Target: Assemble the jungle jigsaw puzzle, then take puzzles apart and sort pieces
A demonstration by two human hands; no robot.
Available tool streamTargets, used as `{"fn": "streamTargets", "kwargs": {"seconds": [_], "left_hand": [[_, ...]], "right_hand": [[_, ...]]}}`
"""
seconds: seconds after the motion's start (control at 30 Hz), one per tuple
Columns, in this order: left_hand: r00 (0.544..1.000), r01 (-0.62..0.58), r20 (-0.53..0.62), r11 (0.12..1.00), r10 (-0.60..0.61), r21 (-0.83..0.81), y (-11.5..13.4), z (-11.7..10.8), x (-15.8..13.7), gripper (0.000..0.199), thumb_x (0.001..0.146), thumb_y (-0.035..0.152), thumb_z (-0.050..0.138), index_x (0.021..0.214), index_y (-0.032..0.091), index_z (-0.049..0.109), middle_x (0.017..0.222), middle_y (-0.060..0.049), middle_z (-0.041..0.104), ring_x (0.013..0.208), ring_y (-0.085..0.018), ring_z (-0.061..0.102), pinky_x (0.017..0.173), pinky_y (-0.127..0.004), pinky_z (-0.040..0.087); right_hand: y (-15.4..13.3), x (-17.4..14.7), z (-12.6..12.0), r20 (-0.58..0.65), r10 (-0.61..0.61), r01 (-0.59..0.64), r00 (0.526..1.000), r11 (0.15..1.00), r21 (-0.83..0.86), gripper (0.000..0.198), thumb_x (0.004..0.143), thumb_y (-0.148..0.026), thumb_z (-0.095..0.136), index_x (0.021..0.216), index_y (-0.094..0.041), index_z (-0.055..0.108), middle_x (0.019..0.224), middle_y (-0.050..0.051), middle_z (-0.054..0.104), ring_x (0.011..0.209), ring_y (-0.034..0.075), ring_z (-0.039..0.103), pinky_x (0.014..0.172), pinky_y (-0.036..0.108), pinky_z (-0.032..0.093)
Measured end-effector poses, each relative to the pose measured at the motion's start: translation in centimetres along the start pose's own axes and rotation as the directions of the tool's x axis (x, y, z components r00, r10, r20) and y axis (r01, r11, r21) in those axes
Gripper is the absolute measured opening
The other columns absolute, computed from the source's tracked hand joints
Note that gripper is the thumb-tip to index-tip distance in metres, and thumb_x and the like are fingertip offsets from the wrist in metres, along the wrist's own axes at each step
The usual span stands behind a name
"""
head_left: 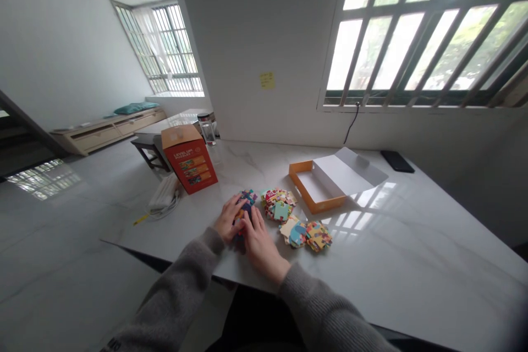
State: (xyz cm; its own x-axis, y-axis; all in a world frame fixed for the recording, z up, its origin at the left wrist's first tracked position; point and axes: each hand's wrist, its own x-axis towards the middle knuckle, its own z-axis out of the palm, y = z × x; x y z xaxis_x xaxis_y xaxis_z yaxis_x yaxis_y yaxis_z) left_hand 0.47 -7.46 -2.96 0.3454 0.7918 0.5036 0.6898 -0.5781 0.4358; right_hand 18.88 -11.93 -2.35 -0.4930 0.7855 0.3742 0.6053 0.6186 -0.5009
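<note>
A pile of purple and blue jigsaw puzzle pieces (pixel 248 196) lies on the white table between my two hands. My left hand (pixel 229 219) curls round its left side, and my right hand (pixel 260 242) presses in from the right with fingers together. Both hands are closed about the pieces, and much of the pile is hidden beneath them. Just right of my hands is a red and green pile of pieces (pixel 282 210). Nearer to me are a cream and blue pile (pixel 293 231) and an orange-yellow pile (pixel 318 236), which touch or nearly touch.
An orange box (pixel 325 206) with its white lid folded back lies behind the piles. At left stand a red puzzle box (pixel 193 168), a white cable bundle (pixel 164 195) and a glass bottle (pixel 208 132). A black phone (pixel 396 161) rests at the far right.
</note>
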Motion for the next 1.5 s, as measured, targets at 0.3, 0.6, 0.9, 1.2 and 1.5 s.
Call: {"fn": "streamTargets", "kwargs": {"seconds": [0.3,0.6,0.9,1.2,1.5], "left_hand": [[0.989,-0.092,0.128,0.977,0.068,0.191,2.9,-0.4,-2.0,0.105,0.067,0.055,0.075,0.155,0.021,0.028,0.157,-0.017,0.032,0.147,-0.039,0.022,0.120,-0.059,0.016],[0.980,-0.107,0.190,0.954,0.054,0.279,2.7,-0.4,-1.7,0.087,0.082,0.060,0.060,0.154,0.023,0.031,0.161,-0.014,0.026,0.148,-0.038,0.018,0.120,-0.059,0.011],[0.991,-0.101,0.113,0.937,0.067,0.333,3.0,-0.3,-1.6,0.081,0.079,0.057,0.063,0.149,0.025,0.040,0.155,-0.014,0.036,0.145,-0.038,0.026,0.120,-0.059,0.007],[0.982,-0.164,0.147,0.928,0.120,0.335,2.2,-0.3,-1.5,0.078,0.081,0.056,0.061,0.150,0.027,0.039,0.155,-0.013,0.036,0.145,-0.036,0.028,0.120,-0.058,0.009],[0.980,-0.175,0.154,0.920,0.127,0.350,2.5,-0.5,-1.2,0.077,0.081,0.055,0.061,0.149,0.028,0.040,0.155,-0.012,0.037,0.145,-0.036,0.027,0.120,-0.058,0.010]], "right_hand": [[2.7,-0.1,0.4,-0.040,-0.055,0.064,0.998,0.958,0.279,0.078,0.080,-0.002,0.047,0.155,-0.017,0.029,0.160,0.017,0.029,0.151,0.028,0.020,0.118,0.056,0.031],[-0.9,-3.0,-8.4,-0.289,-0.007,0.092,0.957,0.955,0.281,0.045,0.094,-0.010,0.040,0.130,-0.030,0.059,0.132,0.008,0.058,0.125,0.022,0.052,0.107,0.043,0.044],[15.4,-5.5,-17.8,-0.532,0.750,-0.196,0.392,0.633,0.749,0.014,0.082,-0.032,0.055,0.091,-0.022,0.055,0.076,-0.001,0.056,0.068,0.017,0.057,0.068,0.034,0.054],[21.5,-3.0,-16.7,-0.373,0.847,-0.237,0.378,0.479,0.846,0.030,0.069,-0.042,0.069,0.080,-0.022,0.049,0.070,-0.004,0.053,0.063,0.014,0.054,0.054,0.025,0.049],[21.1,-2.4,-15.6,-0.706,0.466,-0.242,0.533,0.884,0.400,0.039,0.088,-0.032,0.048,0.124,-0.020,0.058,0.115,0.009,0.061,0.105,0.021,0.057,0.088,0.037,0.050]]}}
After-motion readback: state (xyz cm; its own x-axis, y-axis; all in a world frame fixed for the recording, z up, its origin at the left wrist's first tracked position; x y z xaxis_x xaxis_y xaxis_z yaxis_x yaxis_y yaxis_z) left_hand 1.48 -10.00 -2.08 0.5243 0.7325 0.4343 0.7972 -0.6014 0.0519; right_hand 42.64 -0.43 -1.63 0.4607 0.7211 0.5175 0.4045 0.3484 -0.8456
